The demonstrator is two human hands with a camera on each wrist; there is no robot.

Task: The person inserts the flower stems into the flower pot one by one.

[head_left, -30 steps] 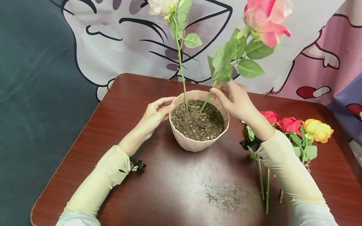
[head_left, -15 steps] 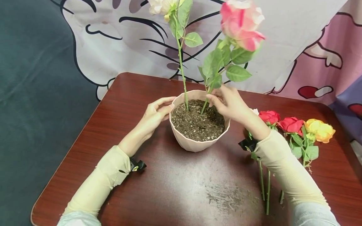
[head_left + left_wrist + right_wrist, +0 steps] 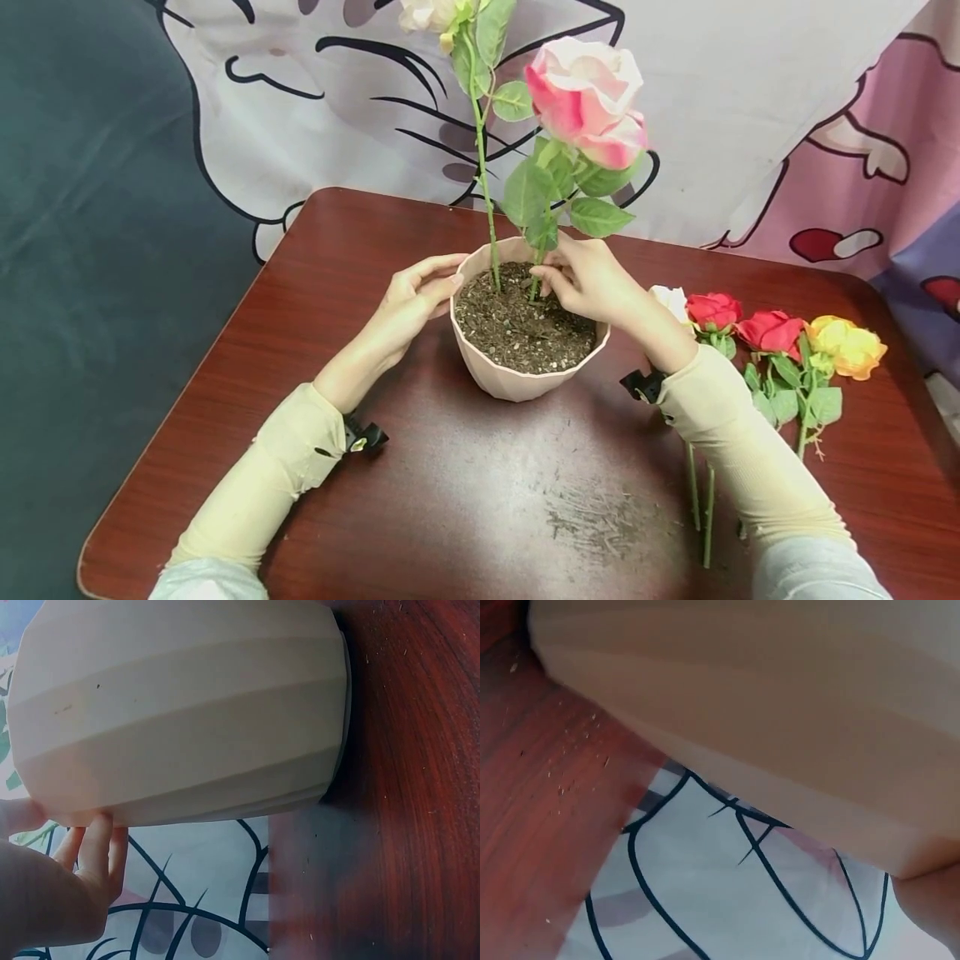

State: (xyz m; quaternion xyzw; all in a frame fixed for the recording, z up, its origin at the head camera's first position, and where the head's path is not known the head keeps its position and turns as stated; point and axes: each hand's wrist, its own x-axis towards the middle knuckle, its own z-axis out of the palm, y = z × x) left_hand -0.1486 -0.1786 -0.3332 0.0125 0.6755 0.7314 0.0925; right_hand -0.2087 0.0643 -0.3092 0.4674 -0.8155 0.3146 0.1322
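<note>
A pale pink faceted flowerpot [image 3: 517, 385] filled with dark soil [image 3: 525, 333] stands on the table. My left hand [image 3: 408, 296] holds its left rim, thumb at the edge and fingers against the outer wall, as the left wrist view also shows beside the pot wall [image 3: 187, 712]. With thumb and fingers, my right hand [image 3: 588, 275] pinches the lower green stem of a pink-and-white rose [image 3: 588, 100] over the right part of the pot. That stem is nearly upright, its foot in the soil. A cream rose [image 3: 427, 15] stands in the soil to its left, bloom cut off by the frame.
Right of the pot, under and beside my right forearm, lie a white rose [image 3: 670, 302], two red roses [image 3: 771, 331] and a yellow rose [image 3: 846, 346]. Soil crumbs [image 3: 600, 521] are scattered on the brown table [image 3: 360, 517]. A cartoon-printed cloth [image 3: 720, 167] hangs behind.
My right hand has moved left and slightly down with the pink-and-white rose, which has swung from leaning right to nearly upright. My left hand has stayed on the rim.
</note>
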